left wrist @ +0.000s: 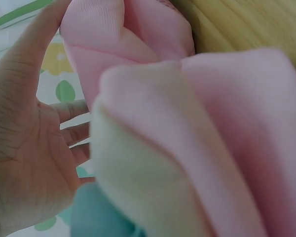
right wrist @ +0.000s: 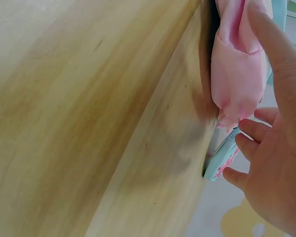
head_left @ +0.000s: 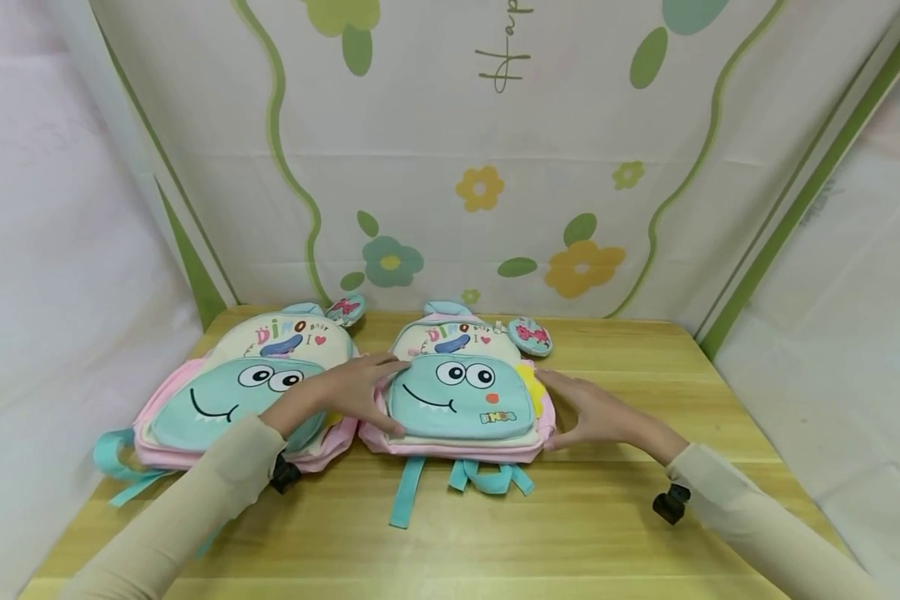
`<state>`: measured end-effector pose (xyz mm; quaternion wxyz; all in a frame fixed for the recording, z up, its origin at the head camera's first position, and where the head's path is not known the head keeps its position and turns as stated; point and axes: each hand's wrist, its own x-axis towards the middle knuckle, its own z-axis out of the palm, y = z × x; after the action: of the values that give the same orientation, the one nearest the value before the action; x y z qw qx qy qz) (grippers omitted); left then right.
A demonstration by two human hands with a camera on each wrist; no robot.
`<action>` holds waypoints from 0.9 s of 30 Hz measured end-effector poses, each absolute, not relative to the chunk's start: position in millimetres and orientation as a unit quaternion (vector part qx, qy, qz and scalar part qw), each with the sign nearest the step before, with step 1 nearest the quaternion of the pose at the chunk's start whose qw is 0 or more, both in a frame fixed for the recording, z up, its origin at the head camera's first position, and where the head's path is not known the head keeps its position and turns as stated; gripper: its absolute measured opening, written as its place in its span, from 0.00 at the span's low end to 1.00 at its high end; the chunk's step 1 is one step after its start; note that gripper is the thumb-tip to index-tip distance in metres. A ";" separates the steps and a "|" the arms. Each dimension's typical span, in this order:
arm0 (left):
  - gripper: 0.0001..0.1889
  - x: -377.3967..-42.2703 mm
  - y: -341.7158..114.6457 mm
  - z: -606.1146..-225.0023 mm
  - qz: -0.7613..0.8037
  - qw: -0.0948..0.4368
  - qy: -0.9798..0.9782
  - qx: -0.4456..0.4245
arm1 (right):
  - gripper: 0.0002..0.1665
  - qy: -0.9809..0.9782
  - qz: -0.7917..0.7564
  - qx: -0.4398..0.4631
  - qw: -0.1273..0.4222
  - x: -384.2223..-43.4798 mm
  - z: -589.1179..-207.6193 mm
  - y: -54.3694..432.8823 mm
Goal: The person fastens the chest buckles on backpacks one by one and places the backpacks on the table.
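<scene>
My feed shows the left hand (head_left: 356, 390) and right hand (head_left: 588, 412) spread, gripping nothing, the dinosaur backpack (head_left: 435, 400) between them; I judge them placed, a firm hold not yet made. Beyond the left hand's outer side lies the matching backpack (head_left: 221, 396).

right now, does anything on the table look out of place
Only the teal straps look untidy: under the right backpack they stick out unevenly, one straight, another looped, and one curls out beside the left backpack. No spill or damage shows.
</scene>
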<state>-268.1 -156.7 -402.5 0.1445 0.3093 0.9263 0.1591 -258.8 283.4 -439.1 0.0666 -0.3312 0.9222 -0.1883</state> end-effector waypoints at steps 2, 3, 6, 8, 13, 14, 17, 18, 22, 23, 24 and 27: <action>0.62 -268.4 -155.7 -403.1 0.160 0.140 0.924 0.318 | 0.75 0.922 -0.191 -0.332 0.065 -259.1 -440.6 283.5; 0.62 -268.3 -155.0 -402.9 0.160 0.139 0.923 0.321 | 0.75 0.921 -0.194 -0.332 0.065 -259.4 -441.3 283.4; 0.63 -268.6 -153.5 -403.3 0.157 0.133 0.923 0.326 | 0.77 0.918 -0.209 -0.331 0.066 -260.4 -443.0 282.1; 0.63 -268.8 -152.4 -403.5 0.156 0.134 0.923 0.325 | 0.78 0.916 -0.221 -0.329 0.068 -260.8 -444.1 281.0; 0.63 -269.3 -150.7 -405.3 0.156 0.132 0.924 0.323 | 0.79 0.911 -0.251 -0.317 0.079 -259.3 -449.0 278.9; 0.63 -269.3 -150.8 -406.0 0.156 0.130 0.924 0.323 | 0.78 0.911 -0.258 -0.313 0.082 -258.6 -449.8 278.5; 0.62 -268.6 -150.6 -407.2 0.166 0.124 0.923 0.324 | 0.78 0.912 -0.265 -0.300 0.085 -255.3 -450.8 278.2; 0.62 -268.5 -150.5 -407.6 0.170 0.122 0.922 0.326 | 0.77 0.912 -0.268 -0.297 0.086 -254.3 -450.7 278.4; 0.61 -267.6 -147.7 -408.7 0.182 0.119 0.919 0.329 | 0.75 0.906 -0.290 -0.297 0.081 -252.6 -450.3 281.6; 0.61 -267.6 -146.8 -409.2 0.184 0.116 0.918 0.332 | 0.74 0.904 -0.296 -0.297 0.079 -252.7 -449.8 282.7; 0.61 -267.5 -145.8 -409.6 0.186 0.114 0.917 0.334 | 0.74 0.903 -0.302 -0.295 0.078 -253.0 -449.3 283.9; 0.60 -266.9 -142.6 -411.3 0.191 0.106 0.915 0.340 | 0.72 0.901 -0.310 -0.295 0.068 -254.2 -447.3 287.4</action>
<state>-266.9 -142.6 -411.3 0.1064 0.3404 0.9146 0.1907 -254.2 287.4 -447.3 0.0681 -0.2951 0.9014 -0.3095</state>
